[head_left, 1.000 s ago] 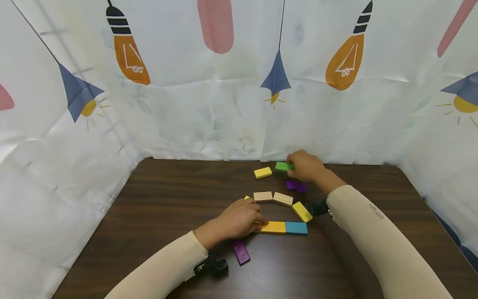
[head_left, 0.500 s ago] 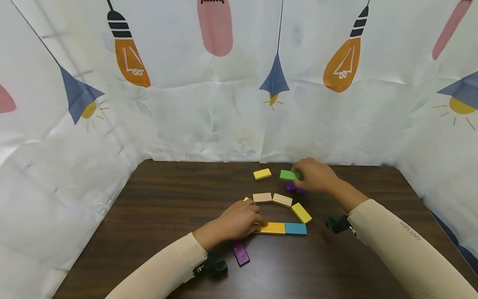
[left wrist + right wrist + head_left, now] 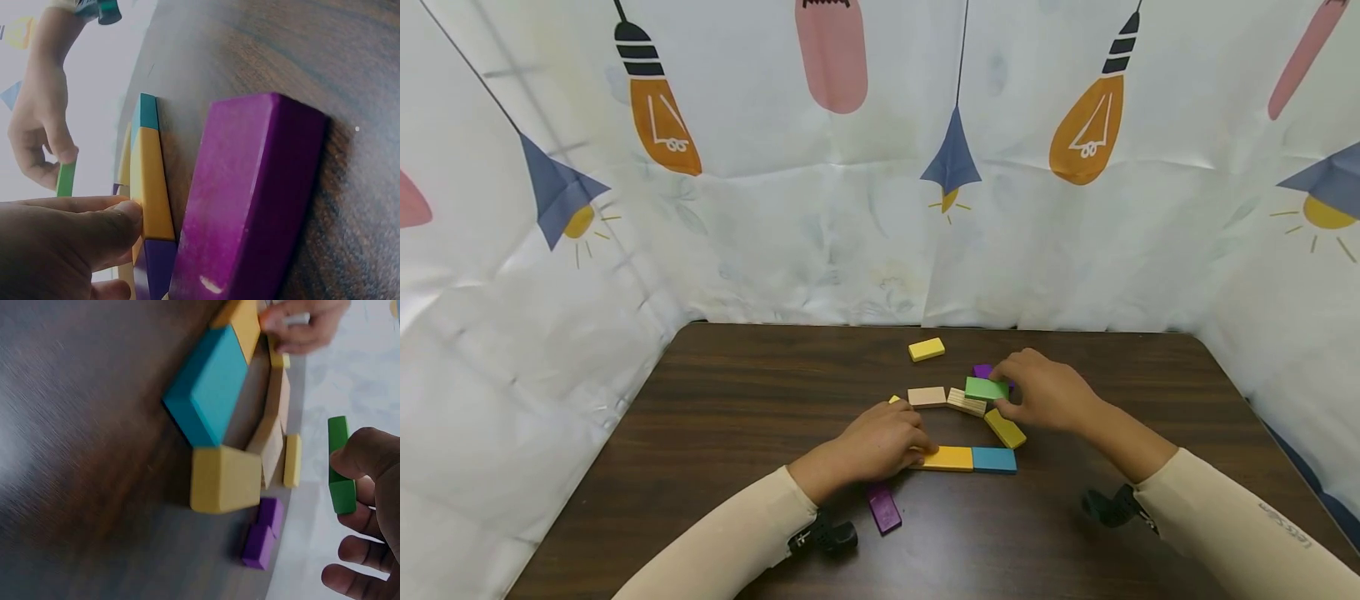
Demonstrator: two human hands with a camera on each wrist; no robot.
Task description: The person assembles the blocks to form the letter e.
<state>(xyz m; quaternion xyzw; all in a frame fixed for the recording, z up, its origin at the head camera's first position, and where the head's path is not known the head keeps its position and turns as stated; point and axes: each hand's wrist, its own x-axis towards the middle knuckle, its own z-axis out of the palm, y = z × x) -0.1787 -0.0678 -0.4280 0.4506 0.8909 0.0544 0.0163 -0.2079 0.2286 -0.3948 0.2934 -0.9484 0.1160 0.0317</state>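
My right hand (image 3: 1045,392) pinches a green block (image 3: 987,389) between thumb and fingers, above the wooden block (image 3: 966,402). In the right wrist view the green block (image 3: 338,462) is held clear of the table. The left hand (image 3: 883,442) rests by the left end of an orange block (image 3: 949,458), its thumb (image 3: 125,219) touching it in the left wrist view. A blue block (image 3: 994,460) adjoins the orange one on the right, and a purple block (image 3: 160,265) adjoins it on the other side. My left hand covers part of this row in the head view.
A yellow block (image 3: 1004,428) and a pale wooden block (image 3: 927,397) belong to a curve behind the row. Purple blocks (image 3: 262,534) lie beyond it, with another yellow block (image 3: 927,349) farther back. A loose purple block (image 3: 884,508) lies nearest. A printed cloth (image 3: 820,242) borders the table.
My right hand has brought the green block from the far edge of the table toward me, to above the curved blocks. The left hand has stayed in place.
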